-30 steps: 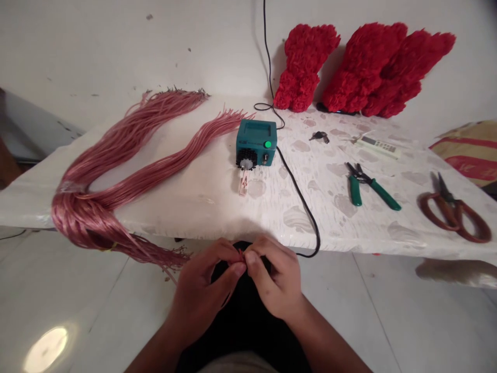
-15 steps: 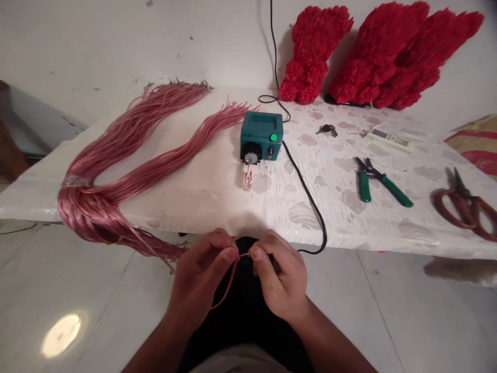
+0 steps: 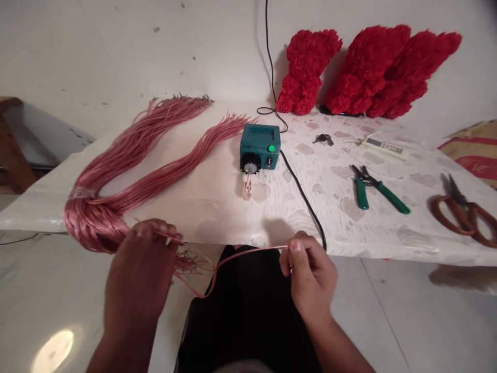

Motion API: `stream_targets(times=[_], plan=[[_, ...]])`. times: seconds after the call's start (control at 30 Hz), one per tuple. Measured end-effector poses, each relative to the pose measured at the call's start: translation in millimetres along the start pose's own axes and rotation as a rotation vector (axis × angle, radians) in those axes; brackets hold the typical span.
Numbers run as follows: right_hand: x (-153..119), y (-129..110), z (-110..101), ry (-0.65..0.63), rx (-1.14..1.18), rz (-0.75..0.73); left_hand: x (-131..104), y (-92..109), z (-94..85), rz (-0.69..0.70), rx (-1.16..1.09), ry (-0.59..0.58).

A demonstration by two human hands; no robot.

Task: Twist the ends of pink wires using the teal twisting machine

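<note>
A thin pink wire [image 3: 248, 252] hangs in a slack loop over my dark-clad lap. Its end is pinched between the thumb and fingers of my right hand [image 3: 312, 277], just off the table's front edge. My left hand [image 3: 137, 277] is closed, back upward, with pink wire showing at its fingertips. That hand is in front of the bent lower part of a big bundle of pink wires [image 3: 93, 220] and covers some of it. Beyond both hands, a small teal machine [image 3: 260, 140] with a lit green button and a black toothed wheel stands on the table.
Green-handled pliers [image 3: 378, 191] and brown-handled scissors [image 3: 462, 210] lie to the right. Behind them are a white remote control [image 3: 384, 148] and keys [image 3: 323, 139]. Red artificial flowers [image 3: 378, 75] lean on the wall. A black cable [image 3: 305, 191] runs from the machine over the front edge.
My hands have moved apart, the left one toward the wire bundle and the right one a little rightward. The wire now spans the wider gap. The view has tilted slightly upward.
</note>
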State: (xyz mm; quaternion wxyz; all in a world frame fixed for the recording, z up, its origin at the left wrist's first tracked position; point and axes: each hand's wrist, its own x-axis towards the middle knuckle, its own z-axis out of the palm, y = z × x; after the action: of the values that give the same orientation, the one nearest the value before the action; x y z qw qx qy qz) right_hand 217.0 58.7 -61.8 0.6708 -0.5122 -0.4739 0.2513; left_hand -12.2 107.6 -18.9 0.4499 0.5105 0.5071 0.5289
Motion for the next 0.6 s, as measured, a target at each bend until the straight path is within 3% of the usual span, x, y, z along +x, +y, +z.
stream_targets(times=[0.1,0.27,0.37,0.6], plan=[[-4,-4,4,-0.038,-0.013,-0.068,-13,-3,23.4,0.015,-0.086,-0.029],[0,-11,5,-0.181,-0.108,-0.173,-33,-3,60.1,0.014,-0.018,-0.309],[3,-15,5,-0.241,-0.116,-0.206,-38,-5,67.4,-0.046,-0.021,-0.351],[5,-15,7,-0.245,-0.127,-0.204,-38,-7,66.2,-0.078,-0.009,-0.377]])
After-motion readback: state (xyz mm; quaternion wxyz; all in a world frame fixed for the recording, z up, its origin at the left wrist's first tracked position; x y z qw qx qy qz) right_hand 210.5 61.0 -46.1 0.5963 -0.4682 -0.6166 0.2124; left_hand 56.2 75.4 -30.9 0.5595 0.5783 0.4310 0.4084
